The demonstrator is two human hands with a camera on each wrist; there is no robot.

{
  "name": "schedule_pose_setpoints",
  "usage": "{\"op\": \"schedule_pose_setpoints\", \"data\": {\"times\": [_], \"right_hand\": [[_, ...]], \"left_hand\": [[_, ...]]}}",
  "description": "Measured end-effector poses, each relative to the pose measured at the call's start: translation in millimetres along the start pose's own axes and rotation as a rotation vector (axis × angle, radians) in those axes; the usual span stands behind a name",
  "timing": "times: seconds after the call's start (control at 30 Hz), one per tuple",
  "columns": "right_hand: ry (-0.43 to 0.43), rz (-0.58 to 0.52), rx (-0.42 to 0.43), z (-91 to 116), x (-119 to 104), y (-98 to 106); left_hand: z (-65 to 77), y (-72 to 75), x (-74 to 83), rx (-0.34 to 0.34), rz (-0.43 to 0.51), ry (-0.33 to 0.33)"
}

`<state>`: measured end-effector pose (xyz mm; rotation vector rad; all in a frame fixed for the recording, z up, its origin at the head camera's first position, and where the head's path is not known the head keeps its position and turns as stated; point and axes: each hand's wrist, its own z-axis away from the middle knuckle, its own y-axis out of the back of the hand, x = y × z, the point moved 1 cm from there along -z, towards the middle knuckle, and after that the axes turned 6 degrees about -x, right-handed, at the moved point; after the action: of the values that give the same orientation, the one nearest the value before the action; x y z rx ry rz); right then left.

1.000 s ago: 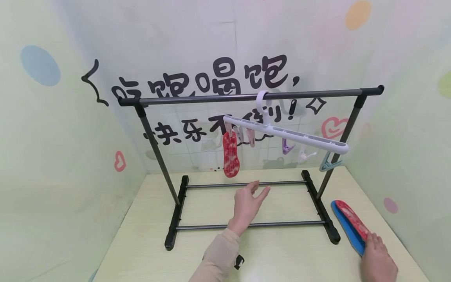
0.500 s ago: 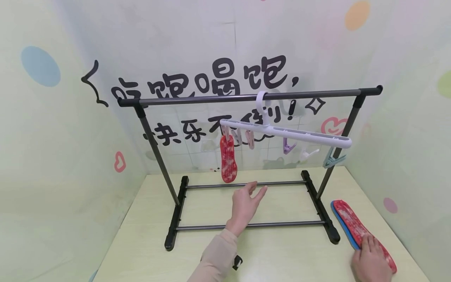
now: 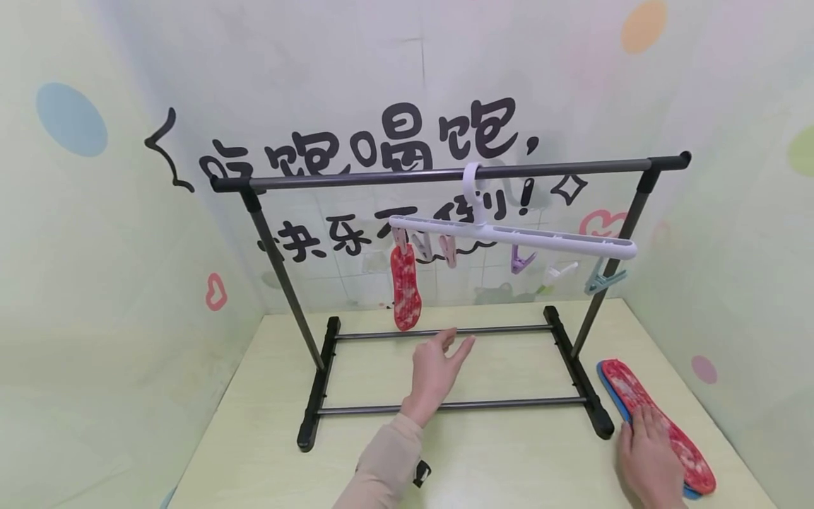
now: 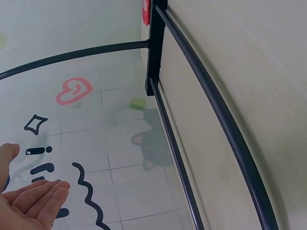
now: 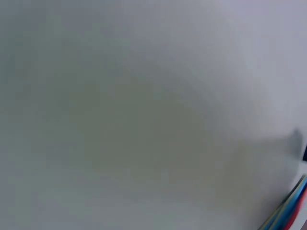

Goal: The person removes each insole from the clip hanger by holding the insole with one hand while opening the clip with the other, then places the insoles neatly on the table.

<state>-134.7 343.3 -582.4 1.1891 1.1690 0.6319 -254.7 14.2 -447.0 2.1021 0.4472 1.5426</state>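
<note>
At the table's right side, a red mottled insole (image 3: 687, 452) lies over a blue one (image 3: 609, 387), whose edge peeks out on the left. My right hand (image 3: 653, 456) rests on the red insole with its fingers laid along it and the thumb by the left edge. In the right wrist view only the layered edges of the insoles (image 5: 290, 211) show. My left hand (image 3: 434, 371) is held over the rack's base, thumb and fingers apart, with nothing between them. Above it, another red insole (image 3: 405, 291) hangs from a pink clip (image 3: 400, 240) on the lilac hanger (image 3: 559, 242).
A black drying rack (image 3: 381, 180) stands on the pale table (image 3: 254, 424), the hanger hooked over its top bar. More clips, among them a purple one (image 3: 521, 261) and a teal one (image 3: 603, 280), dangle from the hanger. Printed wall sheets enclose the back and sides.
The red insole on the table has come to lie nearly lined up over the blue one, and my right hand has shifted left. The hanger has turned slightly, carrying the hanging insole left.
</note>
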Motion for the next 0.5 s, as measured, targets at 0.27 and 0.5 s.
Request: {"op": "schedule_pose_setpoints", "data": {"times": [0.27, 0.5], "right_hand": [[0.191, -0.075, 0.105, -23, -40, 0], [0.332, -0.101, 0.226, -46, -80, -4]], "left_hand": [[0.0, 17.1, -10.2, 0.009, -0.001, 0.014], [-2.4, 31.1, -19.8, 0.032, -0.013, 0.050]]}}
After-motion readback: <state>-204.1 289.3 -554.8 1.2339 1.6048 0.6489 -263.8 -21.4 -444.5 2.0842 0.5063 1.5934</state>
